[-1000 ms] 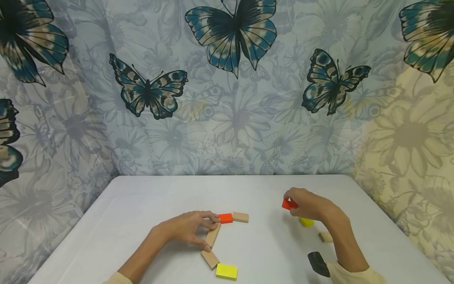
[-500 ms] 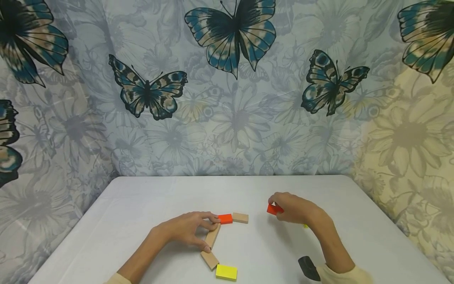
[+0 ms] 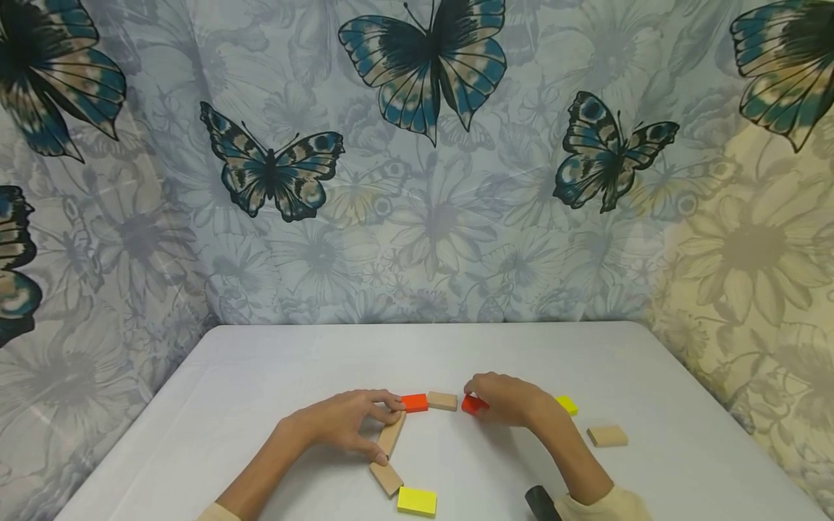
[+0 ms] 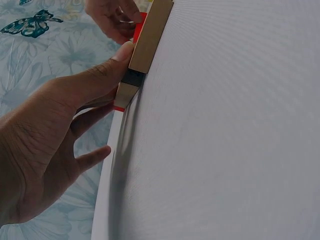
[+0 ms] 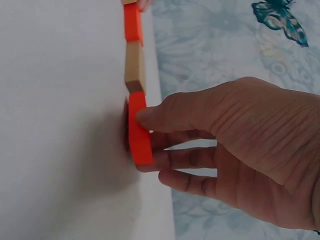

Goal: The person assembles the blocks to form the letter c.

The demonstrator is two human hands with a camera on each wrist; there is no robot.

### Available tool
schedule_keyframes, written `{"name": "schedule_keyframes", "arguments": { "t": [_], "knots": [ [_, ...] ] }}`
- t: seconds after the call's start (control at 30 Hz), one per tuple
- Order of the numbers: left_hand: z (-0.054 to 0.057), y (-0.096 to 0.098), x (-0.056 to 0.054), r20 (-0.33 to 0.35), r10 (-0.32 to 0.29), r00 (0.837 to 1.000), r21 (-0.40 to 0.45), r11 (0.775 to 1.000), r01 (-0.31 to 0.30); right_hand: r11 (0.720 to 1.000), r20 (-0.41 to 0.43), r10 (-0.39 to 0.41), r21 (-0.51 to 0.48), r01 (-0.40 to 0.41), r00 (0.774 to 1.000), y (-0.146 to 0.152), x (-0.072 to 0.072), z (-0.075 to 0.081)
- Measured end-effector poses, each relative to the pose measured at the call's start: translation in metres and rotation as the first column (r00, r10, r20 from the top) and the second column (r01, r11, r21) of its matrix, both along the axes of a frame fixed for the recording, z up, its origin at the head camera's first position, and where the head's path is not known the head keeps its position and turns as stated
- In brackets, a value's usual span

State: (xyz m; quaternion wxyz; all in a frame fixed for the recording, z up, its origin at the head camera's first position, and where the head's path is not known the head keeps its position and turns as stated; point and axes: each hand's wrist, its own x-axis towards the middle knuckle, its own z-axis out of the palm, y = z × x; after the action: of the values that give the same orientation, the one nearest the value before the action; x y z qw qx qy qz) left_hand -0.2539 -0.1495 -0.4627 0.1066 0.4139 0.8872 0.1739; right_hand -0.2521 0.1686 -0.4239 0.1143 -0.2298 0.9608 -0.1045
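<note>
My right hand (image 3: 511,399) pinches a red block (image 5: 139,127) between thumb and fingers, low over the white table. The red block's end is close to a plain wooden block (image 3: 442,401) lying flat, which adjoins another red block (image 3: 414,403). On the left, my left hand (image 3: 345,423) rests spread along the row. Its fingertips touch near the left end of that second red block and the top of a slanted wooden block (image 3: 391,433). My left thumb touches where the slanted block meets a nearer wooden block (image 3: 386,479). A yellow block (image 3: 417,501) lies at the near end.
Beyond my right forearm lie a yellow block (image 3: 566,404), partly hidden, and a loose wooden block (image 3: 607,435). A dark device (image 3: 541,502) sits at the right wrist. The white table (image 3: 293,354) meets a butterfly-patterned cloth (image 3: 443,282) at its back edge.
My right hand has carried its red block leftward and down toward the row's right end. The loose wooden block on the right has come back into view. My left hand has stayed in place.
</note>
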Motion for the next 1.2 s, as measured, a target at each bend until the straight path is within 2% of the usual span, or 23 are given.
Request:
{"name": "schedule_keyframes", "arguments": {
  "t": [0.33, 0.7, 0.97, 1.2],
  "knots": [
    [-0.0004, -0.001, 0.0005, -0.026, -0.013, 1.0, -0.008, 1.0, 0.013, 0.999, 0.017, -0.041, 0.005, 0.04, 0.999, -0.0029, -0.0011, -0.0002],
    [-0.0014, -0.0003, 0.0009, -0.017, -0.001, 1.0, -0.011, 1.0, 0.001, 0.999, 0.012, -0.033, 0.002, 0.033, 0.999, -0.0074, -0.0017, -0.0033],
    [-0.001, -0.0015, 0.0006, -0.036, -0.024, 0.999, -0.008, 1.0, 0.024, 0.999, 0.024, -0.037, -0.007, 0.037, 0.999, -0.0058, -0.0016, -0.0019],
    [-0.0015, -0.0012, 0.0, -0.007, 0.005, 1.0, -0.018, 1.0, -0.005, 0.999, 0.025, -0.041, -0.025, 0.041, 0.999, -0.0026, -0.0017, 0.0001]
  ]
}}
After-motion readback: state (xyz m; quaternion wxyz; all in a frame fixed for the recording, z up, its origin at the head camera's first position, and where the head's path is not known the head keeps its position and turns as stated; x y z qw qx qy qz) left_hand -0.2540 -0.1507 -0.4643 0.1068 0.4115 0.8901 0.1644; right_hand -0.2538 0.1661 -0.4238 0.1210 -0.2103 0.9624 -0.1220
